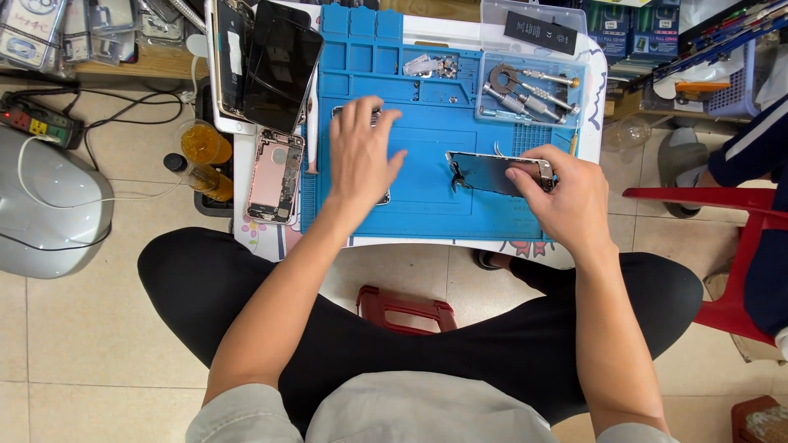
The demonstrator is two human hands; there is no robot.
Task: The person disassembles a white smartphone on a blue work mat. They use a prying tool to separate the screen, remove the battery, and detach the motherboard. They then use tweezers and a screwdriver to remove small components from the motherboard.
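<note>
Packages in blue and green sit stacked past the desk's (246, 238) far right corner. We see two hands on a blue mat (427, 213): left hand (359, 156) spread flat over a phone body (338, 111) mid-mat, right hand (566, 193) pinching a screen panel (488, 172) near the mat's right edge. One pink chassis (276, 175) lies along the desk's left edge.

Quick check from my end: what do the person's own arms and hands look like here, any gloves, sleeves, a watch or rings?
Both hands, the left hand and the right hand, are bare: no gloves, and no rings or watch show. The forearms are uncovered to past the elbows. Short light grey sleeves start near the picture's bottom edge. No straps, cables or markings can be seen on either arm.
</note>
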